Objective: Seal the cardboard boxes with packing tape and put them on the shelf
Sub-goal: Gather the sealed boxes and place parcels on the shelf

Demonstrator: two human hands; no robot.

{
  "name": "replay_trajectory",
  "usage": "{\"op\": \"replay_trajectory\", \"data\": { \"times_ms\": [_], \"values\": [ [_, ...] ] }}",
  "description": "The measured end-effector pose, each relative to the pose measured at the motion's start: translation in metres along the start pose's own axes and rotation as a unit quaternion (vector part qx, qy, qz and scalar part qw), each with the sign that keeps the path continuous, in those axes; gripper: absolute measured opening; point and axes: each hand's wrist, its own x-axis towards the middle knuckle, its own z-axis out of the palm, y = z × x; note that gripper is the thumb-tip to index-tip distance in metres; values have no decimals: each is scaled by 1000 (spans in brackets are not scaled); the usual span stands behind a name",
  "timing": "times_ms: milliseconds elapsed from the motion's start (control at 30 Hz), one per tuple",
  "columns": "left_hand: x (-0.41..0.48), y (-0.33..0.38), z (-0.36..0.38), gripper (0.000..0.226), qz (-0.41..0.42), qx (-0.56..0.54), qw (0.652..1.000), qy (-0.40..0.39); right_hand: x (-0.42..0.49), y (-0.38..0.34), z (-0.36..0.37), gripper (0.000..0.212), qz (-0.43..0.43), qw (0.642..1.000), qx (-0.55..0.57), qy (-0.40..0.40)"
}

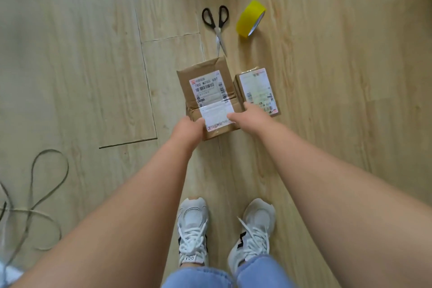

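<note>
At the bottom of the frame we see white sneakers (193,229) on the wood floor (93,65), with a looped cord (35,194) at lower left. Both arms reach up to the centre. There the left hand (187,128) curls round the near left corner of the larger cardboard box (205,70), and the right hand (247,114) clasps its right edge, thumb on the label. The smaller cardboard box (257,86) sits just beside it to the right. Farther up lie black scissors (216,23) and a yellow tape roll (249,18), near each other.
</note>
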Motion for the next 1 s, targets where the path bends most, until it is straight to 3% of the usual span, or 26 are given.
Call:
{"op": "replay_trajectory", "data": {
  "times_ms": [233,367,600,733,800,1000],
  "values": [
    [-23,1,-2,28,18,-61,998,17,-15,6,1,43,-12,1000,26,-2],
    [-75,22,-16,49,37,-89,995,26,-66,6,-25,37,-8,995,100,16],
    [-229,112,-47,66,121,-80,988,-42,-227,-14,-127,32,-11,986,147,80],
    [-327,171,-55,40,178,-65,979,-75,-324,-29,-191,25,-27,970,194,145],
    [-373,199,-55,37,207,-68,972,-86,-368,-35,-219,21,-36,958,227,169],
    [-505,288,-37,38,297,-68,945,-118,-481,-33,-312,41,-69,919,295,251]
  ]
}}
